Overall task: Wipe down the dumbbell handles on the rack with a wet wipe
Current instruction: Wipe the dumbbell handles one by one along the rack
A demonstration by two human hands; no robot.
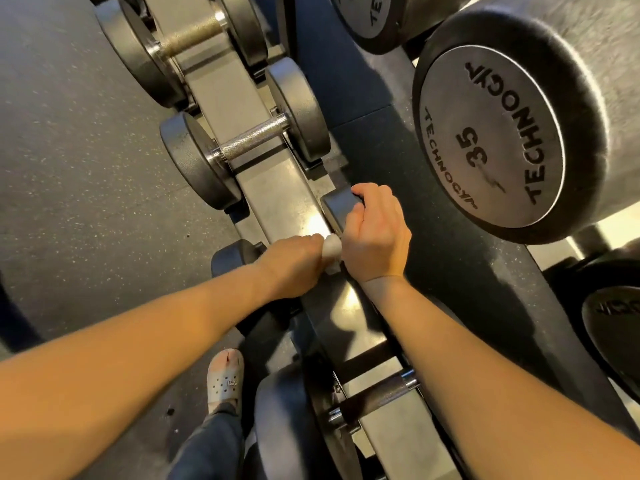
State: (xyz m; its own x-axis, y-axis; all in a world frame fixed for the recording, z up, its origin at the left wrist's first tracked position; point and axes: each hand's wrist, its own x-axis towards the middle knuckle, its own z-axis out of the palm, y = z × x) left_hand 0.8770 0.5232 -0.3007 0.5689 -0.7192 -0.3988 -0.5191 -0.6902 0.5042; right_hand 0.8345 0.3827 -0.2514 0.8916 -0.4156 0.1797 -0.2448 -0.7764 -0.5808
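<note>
Near centre, the left grip (294, 263) curls round the white wet wipe (330, 247), held between the heads of a dumbbell (341, 206) on the rack (273, 188). The right grip (375, 233), at 3 o'clock of the wipe, clasps that dumbbell's head.

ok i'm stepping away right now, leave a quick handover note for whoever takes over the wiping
Left hand: grips the wet wipe round the handle of a small dumbbell on the lower rack.
Right hand: grips that dumbbell's far head.
Done: this handle is mid-wipe; which others are finished cannot be told.
Left: check the silver knurled handle beyond it, the brassy handle further on, and the dark handle nearer.
</note>
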